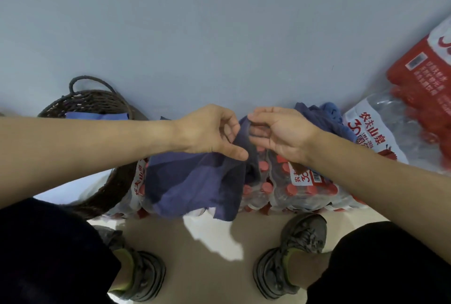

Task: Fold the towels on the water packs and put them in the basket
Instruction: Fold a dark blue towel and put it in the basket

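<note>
The step in hand looks like the start of a fold: a dark navy cloth towel [195,181] lies draped over the shrink-wrapped packs of red-capped water bottles [300,189], its top edge lifted above them; the left hand [207,130] pinches that edge between thumb and curled fingers, and the right hand [280,132] holds the same edge just beside it, fingers curled round the cloth; the two hands almost touch over the packs.

The towel hangs bunched and uneven, one corner trailing off the near side of the packs toward the floor; the next move, as I judge it, calls for the hands to part along the edge, draw the cloth flat, then bring the halves together; gripped so close, the hands cannot yet square it.

To the left of the packs stands a dark brown woven wicker basket [109,189] with a loop handle; a blue folded cloth [97,116] shows inside it, so part of the task appears done. Behind the packs, against the grey wall, lies a crumpled heap of blue and navy towels [322,118], not yet folded. To the right of the packs lean more wrapped water packs with red and white labels [419,89]. In front of the packs stand the person's grey shoes [302,237]; nothing bars the way to the basket, though the trailing corner could snag on the bottle caps.
</note>
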`<state>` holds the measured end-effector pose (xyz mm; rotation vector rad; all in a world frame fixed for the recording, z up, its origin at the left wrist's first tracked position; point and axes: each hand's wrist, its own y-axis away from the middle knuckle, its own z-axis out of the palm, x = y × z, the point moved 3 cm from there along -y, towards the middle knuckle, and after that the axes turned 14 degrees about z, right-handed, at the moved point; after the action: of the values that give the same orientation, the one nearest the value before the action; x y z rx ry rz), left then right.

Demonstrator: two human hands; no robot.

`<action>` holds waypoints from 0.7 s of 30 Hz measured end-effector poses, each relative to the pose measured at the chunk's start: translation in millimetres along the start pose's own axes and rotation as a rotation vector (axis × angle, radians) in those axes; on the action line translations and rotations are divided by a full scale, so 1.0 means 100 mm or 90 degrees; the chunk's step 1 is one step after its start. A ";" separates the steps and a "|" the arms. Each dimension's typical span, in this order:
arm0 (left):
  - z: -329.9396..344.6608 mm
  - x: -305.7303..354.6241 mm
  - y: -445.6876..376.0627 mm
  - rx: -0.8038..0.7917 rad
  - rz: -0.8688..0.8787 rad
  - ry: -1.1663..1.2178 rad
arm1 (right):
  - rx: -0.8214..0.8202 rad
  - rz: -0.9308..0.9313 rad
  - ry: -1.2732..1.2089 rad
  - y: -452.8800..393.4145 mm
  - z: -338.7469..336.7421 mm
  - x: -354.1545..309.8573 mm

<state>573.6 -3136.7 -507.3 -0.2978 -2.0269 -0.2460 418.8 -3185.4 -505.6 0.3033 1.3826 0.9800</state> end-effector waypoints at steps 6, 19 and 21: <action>-0.14 0.02 0.02 0.100 0.030 0.073 | 0.024 -0.029 0.035 -0.03 0.04 0.07; -0.30 0.15 0.00 0.135 -0.048 0.322 | 0.070 -0.427 0.300 0.25 0.18 -0.15; -0.33 0.14 -0.01 0.151 -0.056 0.355 | 0.080 -0.418 0.294 0.23 0.17 -0.16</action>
<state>595.0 -3146.1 -479.6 0.0137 -1.4974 -0.1226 426.6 -3177.2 -474.8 -0.2996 1.8018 0.4224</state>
